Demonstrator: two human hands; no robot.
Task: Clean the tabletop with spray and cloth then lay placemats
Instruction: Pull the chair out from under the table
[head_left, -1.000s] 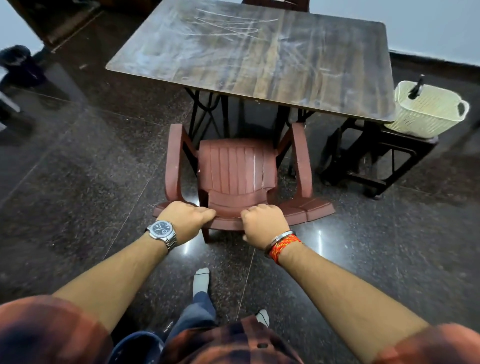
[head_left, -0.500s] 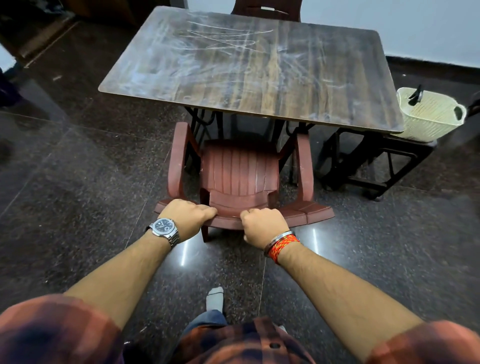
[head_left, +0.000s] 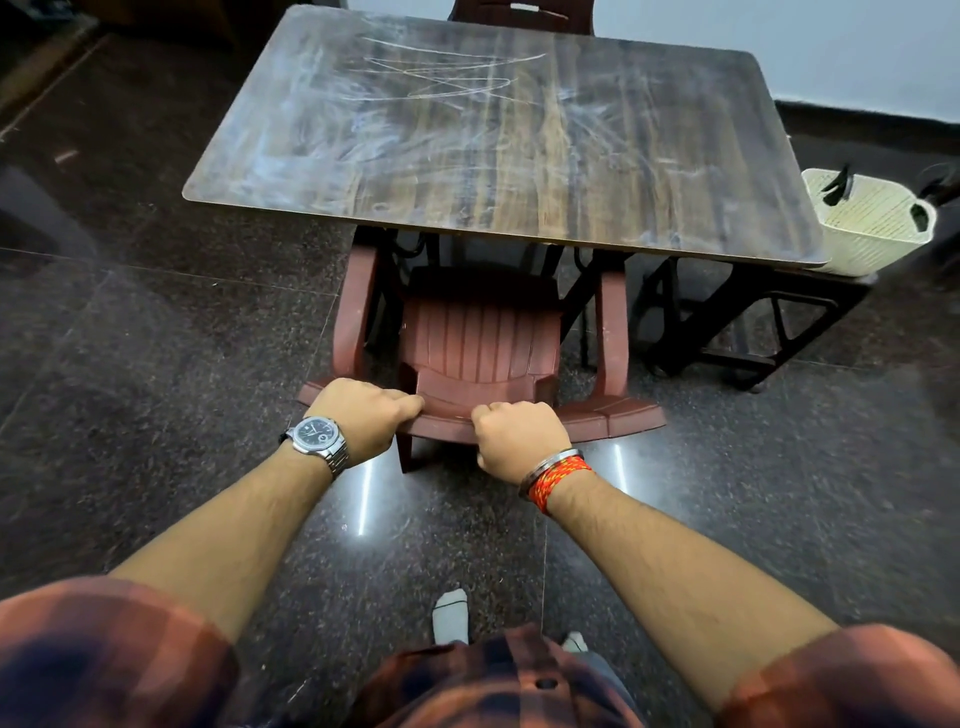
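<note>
Smeared tabletop; hands knuckles-up around chair back.

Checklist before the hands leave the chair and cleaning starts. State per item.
1. Left hand grips the chair by its back rail: ok.
2. Right hand grips the same rail: ok.
3. Seat front tucked under the tabletop edge: ok.
4. Surface clean: not ok, whitish smears and scribbles across it.
5. Spray located: cannot tell; a black item sticks out of the cream basket, unidentifiable.
6. Cloth and placemats located: cannot tell, none visible.
</note>
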